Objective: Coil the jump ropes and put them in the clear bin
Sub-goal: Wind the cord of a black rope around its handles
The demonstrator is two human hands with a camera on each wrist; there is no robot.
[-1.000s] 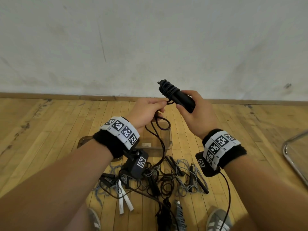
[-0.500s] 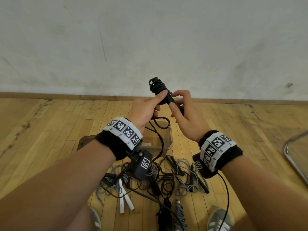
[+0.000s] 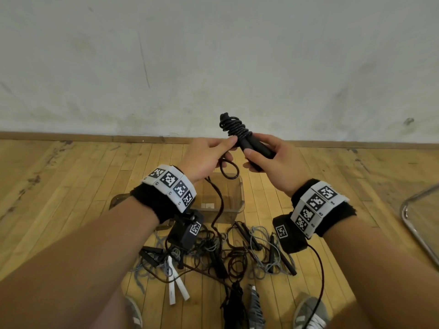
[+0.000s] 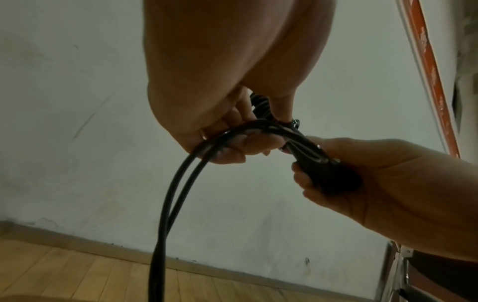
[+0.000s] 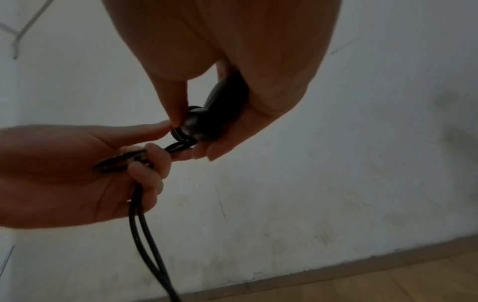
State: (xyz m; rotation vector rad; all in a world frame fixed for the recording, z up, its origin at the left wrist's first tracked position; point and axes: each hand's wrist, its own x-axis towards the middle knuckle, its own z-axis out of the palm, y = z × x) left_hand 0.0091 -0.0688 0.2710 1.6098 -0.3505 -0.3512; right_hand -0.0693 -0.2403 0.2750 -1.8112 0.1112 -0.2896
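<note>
right hand [image 3: 273, 160] holds the black jump rope handles [image 3: 251, 146] in a closed grip; left hand [image 3: 204, 160] pinches its cord [image 3: 228, 170] above the clear bin [image 3: 240, 200].

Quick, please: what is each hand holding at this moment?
Left hand: pinching the black rope near the wound coil.
Right hand: closed around the black jump rope handles.

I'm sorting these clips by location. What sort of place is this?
Probably a gym or sports hall: a worn wooden strip floor meets a bare scuffed white wall, and a tangle of jump ropes lies on the floor beside a clear bin.
</note>
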